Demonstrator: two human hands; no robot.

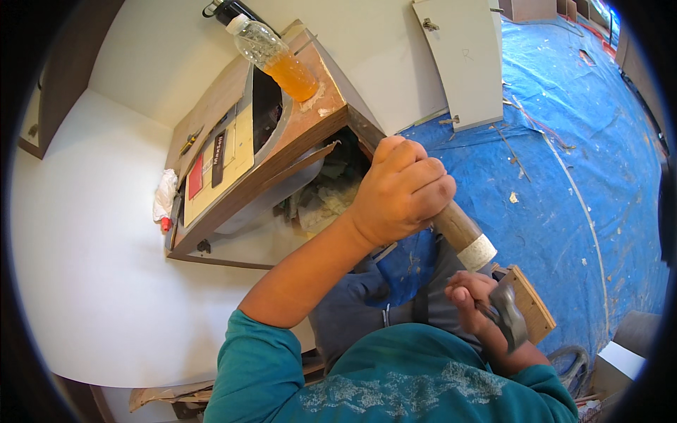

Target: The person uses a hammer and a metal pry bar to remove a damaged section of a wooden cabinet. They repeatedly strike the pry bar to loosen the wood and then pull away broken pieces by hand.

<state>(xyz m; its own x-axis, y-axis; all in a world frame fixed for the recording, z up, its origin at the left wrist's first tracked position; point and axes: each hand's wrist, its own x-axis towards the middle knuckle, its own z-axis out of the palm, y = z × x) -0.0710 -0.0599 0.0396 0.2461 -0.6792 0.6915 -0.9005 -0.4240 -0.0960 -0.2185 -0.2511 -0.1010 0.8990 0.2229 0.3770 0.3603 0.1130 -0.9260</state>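
Observation:
My left hand (403, 185) is closed round a brown piece of wood (458, 227) with a rough, whitish end. That end points down toward my right hand; the far end is hidden behind my fist and the cabinet corner. My right hand (471, 296), lower and to the right, grips a hammer with a grey metal head (509, 319). The hammer head is slightly apart from the wood's pale end. Just beyond my left hand stands a wood-edged cabinet (310, 137) with a cut-out top and an open front. Crumpled scraps (328, 204) lie inside it.
A bottle of orange drink (289, 70) stands on the cabinet's corner, beside a black bottle (236, 13). A plywood piece (530, 304) is right of my right hand. A pale panel with hinges (465, 63) leans on the wall. Blue sheeting (550, 190) covers the floor.

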